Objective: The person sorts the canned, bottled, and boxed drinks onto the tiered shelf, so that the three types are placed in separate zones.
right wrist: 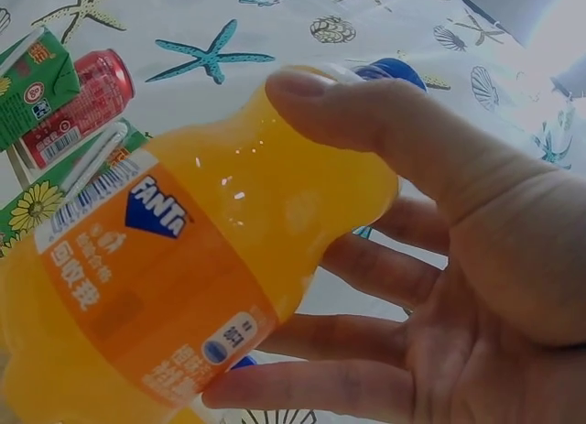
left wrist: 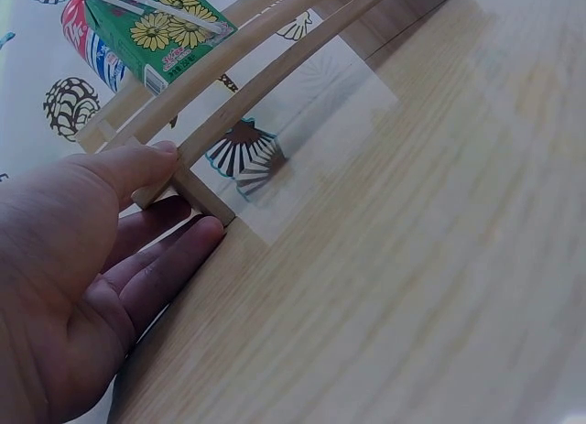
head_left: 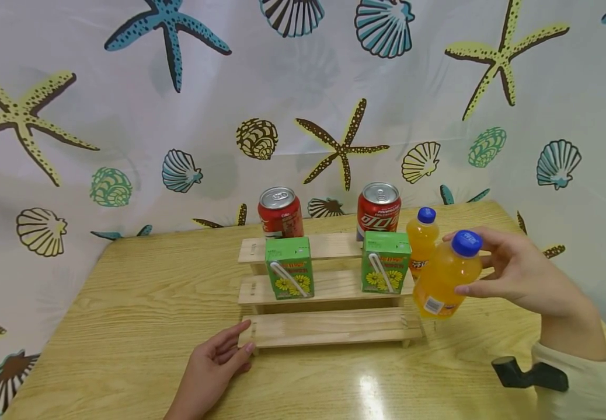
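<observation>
My right hand (head_left: pixel 518 271) grips a Fanta orange soda bottle (head_left: pixel 446 274) by its upper part, the blue cap up. The right wrist view shows the thumb across the bottle's shoulder and the fingers behind it. The bottle is held slightly tilted beside the right end of a three-step wooden rack (head_left: pixel 329 328). At the rack's lowest step, my left hand (head_left: pixel 211 370) pinches the left end, with the thumb (left wrist: pixel 146 168) on the wood and other fingers beneath. Two green juice boxes (head_left: pixel 289 268) (head_left: pixel 385 262) with white straws stand on the middle step.
Two red soda cans (head_left: pixel 281 216) (head_left: pixel 379 211) stand at the rack's top, behind the boxes. Another orange soda bottle (head_left: pixel 421 236) stands right of the rack, partly behind the held one. A curtain (head_left: pixel 303 76) printed with shells and starfish hangs behind the wooden table (head_left: pixel 140 309).
</observation>
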